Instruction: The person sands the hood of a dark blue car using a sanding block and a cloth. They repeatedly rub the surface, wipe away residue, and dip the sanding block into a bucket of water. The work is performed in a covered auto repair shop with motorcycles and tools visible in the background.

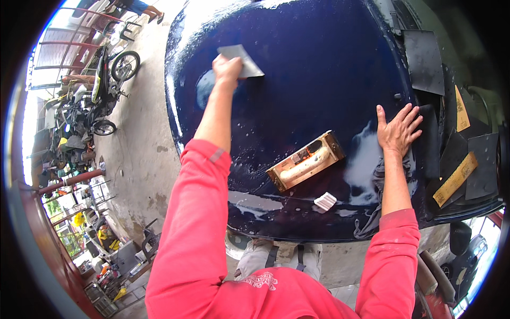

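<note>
My left hand [227, 69] is closed around a flat grey squeegee [245, 59], whose straight edge meets the wet, dark blue car hood [313, 69]. The left arm reaches far across the panel. My right hand [399, 130] lies flat near the hood's right edge, fingers spread, holding nothing. A dark wet cloth [378, 183] hangs beside and partly under my right wrist. Between my arms sits a long sanding block [307, 162] with a cream handle and worn yellowish body. Closer to me lies a small white ribbed block [325, 202]. Water beads and films cover the paint.
Black sandpaper sheets [423, 61] and yellow-backed strips [455, 179] overlap along the right side. Left of the car, a motorcycle [114, 80] stands on the concrete floor [146, 114] by piled parts. Another person's legs [151, 11] show at the upper left. A dark chair [150, 242] stands lower left.
</note>
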